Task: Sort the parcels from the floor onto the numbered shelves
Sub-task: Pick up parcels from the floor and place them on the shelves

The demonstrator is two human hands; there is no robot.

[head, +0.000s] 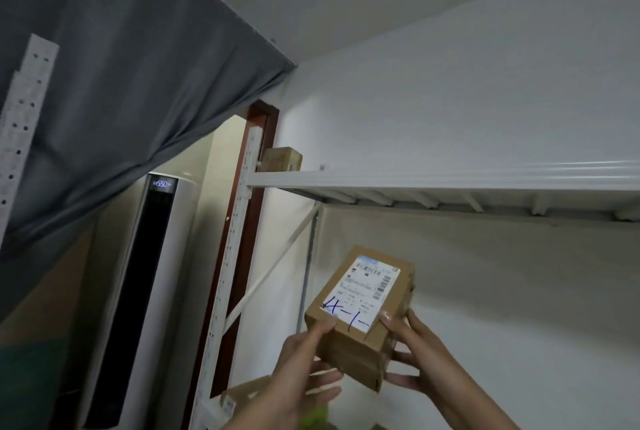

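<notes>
The left hand (301, 360) and right hand (419, 353) curl their fingers (323, 327) round the small brown cardboard box (360, 312), which might bump the white metal shelf (433, 180) at twelve o'clock and fall.

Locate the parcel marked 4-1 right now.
Head view, lower centre-right: the parcel is held up between the left hand and right hand, below the white shelf beam.
</notes>
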